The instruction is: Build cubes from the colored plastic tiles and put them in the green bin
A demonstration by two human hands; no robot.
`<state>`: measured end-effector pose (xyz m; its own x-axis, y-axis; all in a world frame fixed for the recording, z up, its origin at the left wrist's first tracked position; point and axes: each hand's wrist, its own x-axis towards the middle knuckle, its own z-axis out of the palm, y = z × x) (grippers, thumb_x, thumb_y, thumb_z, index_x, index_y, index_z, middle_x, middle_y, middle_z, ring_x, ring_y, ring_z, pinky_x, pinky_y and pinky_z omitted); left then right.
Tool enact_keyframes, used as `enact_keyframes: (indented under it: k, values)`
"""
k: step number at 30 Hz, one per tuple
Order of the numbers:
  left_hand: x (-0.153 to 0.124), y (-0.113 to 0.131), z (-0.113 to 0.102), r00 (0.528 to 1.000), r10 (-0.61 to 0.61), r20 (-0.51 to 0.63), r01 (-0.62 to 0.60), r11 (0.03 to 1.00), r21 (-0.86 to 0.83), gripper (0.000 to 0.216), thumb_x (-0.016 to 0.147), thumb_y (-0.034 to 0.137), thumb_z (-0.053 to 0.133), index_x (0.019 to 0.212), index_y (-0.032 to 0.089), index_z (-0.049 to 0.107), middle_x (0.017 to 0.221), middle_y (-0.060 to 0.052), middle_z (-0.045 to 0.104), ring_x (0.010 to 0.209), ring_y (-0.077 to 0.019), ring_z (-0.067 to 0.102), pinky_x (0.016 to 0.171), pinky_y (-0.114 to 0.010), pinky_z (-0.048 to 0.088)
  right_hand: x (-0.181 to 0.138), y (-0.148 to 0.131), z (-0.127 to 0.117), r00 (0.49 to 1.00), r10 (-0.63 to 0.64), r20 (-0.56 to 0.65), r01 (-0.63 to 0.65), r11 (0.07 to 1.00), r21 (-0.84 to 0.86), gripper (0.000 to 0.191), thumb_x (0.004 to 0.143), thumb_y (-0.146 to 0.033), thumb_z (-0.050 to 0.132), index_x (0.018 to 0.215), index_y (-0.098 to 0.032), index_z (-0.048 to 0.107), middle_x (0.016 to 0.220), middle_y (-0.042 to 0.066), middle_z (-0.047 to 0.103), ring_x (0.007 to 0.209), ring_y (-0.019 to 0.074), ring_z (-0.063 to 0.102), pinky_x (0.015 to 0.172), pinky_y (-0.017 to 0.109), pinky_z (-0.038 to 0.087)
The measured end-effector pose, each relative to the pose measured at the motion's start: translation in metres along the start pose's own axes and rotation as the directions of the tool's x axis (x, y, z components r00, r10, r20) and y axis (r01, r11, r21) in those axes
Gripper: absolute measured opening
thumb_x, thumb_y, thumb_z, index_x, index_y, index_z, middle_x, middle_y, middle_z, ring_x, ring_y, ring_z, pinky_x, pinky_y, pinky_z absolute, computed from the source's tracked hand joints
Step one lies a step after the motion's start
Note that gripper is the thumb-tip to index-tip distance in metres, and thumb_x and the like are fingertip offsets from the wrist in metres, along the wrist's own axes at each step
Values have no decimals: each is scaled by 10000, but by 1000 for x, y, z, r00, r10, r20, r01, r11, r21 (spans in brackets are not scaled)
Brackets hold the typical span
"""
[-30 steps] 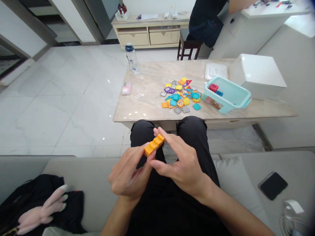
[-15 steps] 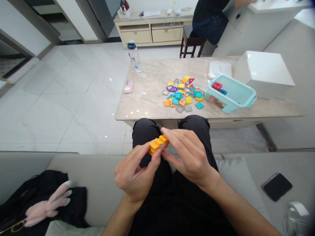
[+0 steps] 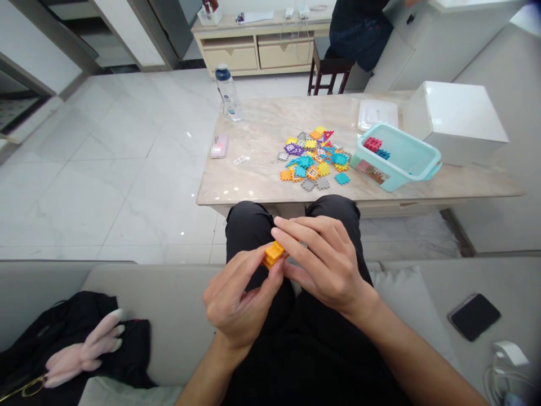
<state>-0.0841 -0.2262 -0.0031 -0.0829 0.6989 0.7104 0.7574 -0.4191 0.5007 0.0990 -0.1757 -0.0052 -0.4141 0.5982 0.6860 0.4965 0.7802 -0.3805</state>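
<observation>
An orange interlocking block (image 3: 274,252) with notched edges is held above my lap. My left hand (image 3: 243,296) pinches its left end between thumb and fingers. From the right, my right hand (image 3: 323,259) closes over the other end, and its fingers hide much of the block. A pile of notched plastic tiles (image 3: 310,160) in orange, yellow, blue, purple and grey lies on the table beyond my knees.
On the marble-topped table (image 3: 257,186) stand a teal bin (image 3: 406,152) with red and blue blocks, a white box (image 3: 462,115), a clear lid (image 3: 377,115) and a water bottle (image 3: 228,93). A phone (image 3: 474,317) lies on the sofa. Another person (image 3: 359,28) sits on a stool.
The block and my left hand have shifted slightly right. My right fingers have moved over the block and now cover more of it.
</observation>
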Motion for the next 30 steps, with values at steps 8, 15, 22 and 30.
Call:
enact_keyframes:
  k: [8, 15, 22, 30]
  values:
    - [1, -6, -3, 999, 17, 46, -15, 999, -39, 278, 869, 92, 884, 1110, 219, 829, 925, -20, 869, 712, -151, 785, 686, -238, 640, -4, 0, 1, 999, -6, 46, 6, 1000, 3, 541, 1079, -285, 741, 1601, -270, 599, 1545, 72, 715, 1390, 283, 707, 1141, 472, 539]
    - [10, -25, 13, 993, -82, 87, 84, 996, -20, 215, 882, 92, 877, 1061, 192, 813, 947, -22, 869, 737, -138, 793, 756, -221, 646, 5, 18, 19, 999, -16, 44, 16, 1000, 0, 484, 1063, -231, 756, 1524, -149, 635, 1473, 121, 761, 1348, 267, 726, 1137, 446, 557]
    - [27, -72, 43, 934, -345, 97, 344, 939, 22, 121, 917, 250, 872, 1036, 234, 861, 942, 4, 878, 714, -154, 809, 764, -239, 677, 34, 62, 58, 998, -6, 59, 4, 1000, 30, 372, 1078, -248, 741, 1417, -104, 683, 1388, 137, 800, 1235, 260, 749, 1076, 432, 590]
    - [81, -165, 114, 520, -790, 325, 852, 450, -269, 370, 760, 457, 980, 993, 181, 900, 911, -73, 879, 776, -256, 848, 739, -335, 729, 68, 154, 112, 981, 118, 152, -149, 966, 210, 488, 1051, -308, 781, 1486, -167, 610, 1363, 153, 767, 1228, 288, 729, 1073, 462, 601]
